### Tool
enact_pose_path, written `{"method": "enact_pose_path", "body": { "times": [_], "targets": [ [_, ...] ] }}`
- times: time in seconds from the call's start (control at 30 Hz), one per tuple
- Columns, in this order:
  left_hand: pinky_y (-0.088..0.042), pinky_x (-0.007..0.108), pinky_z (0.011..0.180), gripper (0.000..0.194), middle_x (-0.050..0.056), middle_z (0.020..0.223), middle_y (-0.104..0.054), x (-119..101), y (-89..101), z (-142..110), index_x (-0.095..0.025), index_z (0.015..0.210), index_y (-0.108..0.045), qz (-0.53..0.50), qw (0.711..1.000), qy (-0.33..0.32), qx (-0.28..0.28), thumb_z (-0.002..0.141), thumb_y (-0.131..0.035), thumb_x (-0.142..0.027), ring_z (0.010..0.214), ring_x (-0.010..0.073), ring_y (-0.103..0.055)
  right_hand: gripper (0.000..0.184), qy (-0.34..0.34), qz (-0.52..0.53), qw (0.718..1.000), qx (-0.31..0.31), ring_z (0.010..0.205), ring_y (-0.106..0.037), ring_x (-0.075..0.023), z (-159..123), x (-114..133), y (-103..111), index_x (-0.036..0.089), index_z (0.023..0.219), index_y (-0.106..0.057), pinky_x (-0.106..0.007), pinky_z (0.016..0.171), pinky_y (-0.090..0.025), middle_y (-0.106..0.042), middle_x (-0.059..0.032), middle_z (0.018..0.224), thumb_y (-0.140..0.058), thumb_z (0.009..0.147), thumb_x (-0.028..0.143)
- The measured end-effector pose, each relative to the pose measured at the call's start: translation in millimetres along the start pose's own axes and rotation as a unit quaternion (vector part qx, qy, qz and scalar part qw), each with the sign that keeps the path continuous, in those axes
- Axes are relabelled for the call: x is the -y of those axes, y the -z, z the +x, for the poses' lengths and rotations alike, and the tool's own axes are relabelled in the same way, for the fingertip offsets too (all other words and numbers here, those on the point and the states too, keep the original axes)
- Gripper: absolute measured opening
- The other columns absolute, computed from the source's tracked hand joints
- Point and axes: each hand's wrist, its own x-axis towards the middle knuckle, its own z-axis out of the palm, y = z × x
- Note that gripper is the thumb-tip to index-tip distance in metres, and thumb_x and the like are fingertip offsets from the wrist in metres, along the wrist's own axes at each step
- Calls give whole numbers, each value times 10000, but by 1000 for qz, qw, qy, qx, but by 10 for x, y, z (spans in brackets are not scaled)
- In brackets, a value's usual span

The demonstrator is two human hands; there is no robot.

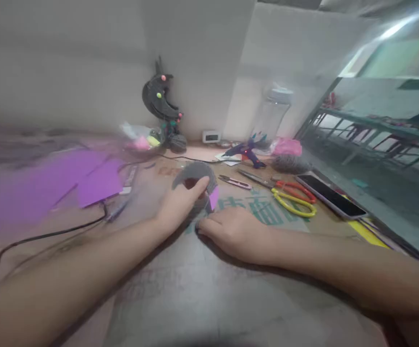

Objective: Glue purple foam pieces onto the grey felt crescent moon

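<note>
A grey, fuzzy curved piece point(196, 171), shaped like a crescent or ring, is held up in my left hand point(183, 200). The thumb lies across its inner side and the other fingers are mostly hidden. On its right edge shows a small patch of purple paper point(213, 198). My right hand point(233, 231) rests low on the table, just below and right of that piece. Its fingers are curled together, with a bit of something dark at their tips that is too blurred to name.
Scissors point(292, 195), thread snips point(235, 182) and a phone point(332, 196) lie to the right. Purple sheets point(99, 180) and a black cable point(50, 236) are at left. Behind stand a dark crescent ornament point(153, 99), a small clock point(211, 137), a bottle point(272, 113) and a plane-shaped figure point(247, 152).
</note>
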Motion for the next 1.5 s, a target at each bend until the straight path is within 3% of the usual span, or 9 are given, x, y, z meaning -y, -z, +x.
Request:
{"method": "enact_pose_path", "body": {
  "times": [0.17, 0.33, 0.53, 0.7, 0.93, 1.03, 1.13, 1.3, 1.5],
  "targets": [
    [-438, 392, 947, 462, 74, 859, -741, -62, -3, -71, -221, 790, -721, -18, 1000, -3, -13, 814, -492, -621, 942, 292, -652, 241, 4, -11, 993, -115, 535, -518, -136, -16, -96, 297, 165, 864, -651, -280, 521, -312, -626, 0, 612, -430, 957, 153],
    [-465, 345, 887, 388, 45, 863, -749, -45, -3, -81, -234, 836, -732, -29, 999, -35, -23, 815, -522, -560, 916, 264, -658, 197, -126, 59, 974, -179, 666, -629, -128, -92, -354, 541, 185, 952, -695, -237, 604, -396, -733, -20, 776, -508, 975, 240],
    [-462, 369, 886, 418, 38, 843, -749, -20, 1, -63, -239, 771, -715, -7, 999, -34, -11, 827, -482, -582, 923, 284, -665, 231, -268, 149, 943, -130, 613, -596, -137, -255, -670, 295, 169, 883, -712, -252, 591, -409, -709, -23, 733, -557, 951, 327],
    [-463, 362, 910, 403, 44, 959, -766, -12, -15, -56, -244, 874, -737, -26, 999, -43, -13, 836, -489, -560, 968, 282, -665, 229, -289, 182, 931, -129, 916, -623, -236, -296, -801, 55, 161, 1060, -697, -363, 807, -479, -720, -97, 1005, -584, 902, 282],
    [-457, 375, 914, 408, 41, 928, -756, 14, -41, -52, -248, 812, -725, -10, 999, -42, -26, 830, -490, -581, 970, 277, -663, 410, -377, 549, 736, -125, 501, -525, -65, -167, -452, 156, 259, 1272, -461, -253, 422, -445, -548, -111, 1373, -586, 890, 339],
    [-470, 356, 894, 411, 38, 837, -748, 8, -35, -56, -244, 763, -718, -3, 998, -48, -27, 830, -487, -577, 930, 269, -673, 496, -375, 630, 676, -78, 407, -494, -46, -132, -336, 135, 264, 1304, -377, -254, 380, -441, -598, -105, 1260, -602, 876, 369],
    [-477, 355, 892, 408, 42, 827, -748, 7, -34, -56, -242, 754, -711, -2, 998, -49, -33, 828, -495, -581, 931, 275, -677, 294, -394, 587, 708, -8, 412, -482, -73, -143, -322, 121, 206, 1108, -502, -233, 401, -402, -645, 1, 829, -586, 889, 383],
    [-469, 334, 944, 291, 19, 941, -756, 46, -96, -33, -256, 899, -703, -66, 993, -88, -44, 815, -561, -496, 984, 238, -669, 218, -312, 365, 877, 13, 654, -585, -121, -118, -286, 228, 174, 750, -650, -251, 643, -439, -667, -7, 702, -568, 923, 277],
    [-471, 299, 937, 200, -13, 947, -739, 62, -156, -79, -260, 909, -652, -104, 984, -139, -39, 821, -548, -406, 975, 194, -663, 91, -238, 344, 907, 44, 769, -656, -148, -3, -107, 296, 170, 885, -739, -254, 733, -479, -750, -40, 861, -652, 873, 189]
  ]
}}
